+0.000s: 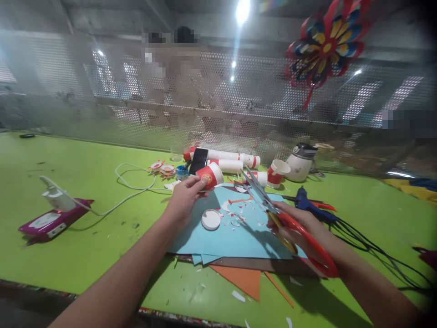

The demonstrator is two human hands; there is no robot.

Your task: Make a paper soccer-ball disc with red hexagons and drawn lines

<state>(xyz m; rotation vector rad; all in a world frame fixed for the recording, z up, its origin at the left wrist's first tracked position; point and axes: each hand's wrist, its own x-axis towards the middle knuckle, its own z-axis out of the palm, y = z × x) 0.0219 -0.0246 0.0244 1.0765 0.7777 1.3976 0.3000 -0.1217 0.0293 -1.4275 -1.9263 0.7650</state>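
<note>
My left hand (187, 196) pinches a red and white paper cup (210, 176) by its side, tilted above the blue paper (191, 239). In my right hand (300, 223) is a pair of scissors (261, 193) with red and yellow on the handles. The blades point up and left toward the cup, apart from it, and look slightly parted. Below the cup lies a white round cup base (210, 219). Small red and white paper scraps (239, 217) are strewn to its right.
Stacked paper cups (225, 165), a phone (198, 161), a blue jar (182, 172) and a white kettle-like container (300, 163) stand behind. A blue glue gun (307, 202) trails black cables on the right. A purple power strip (56, 223) with a plugged-in charger sits left.
</note>
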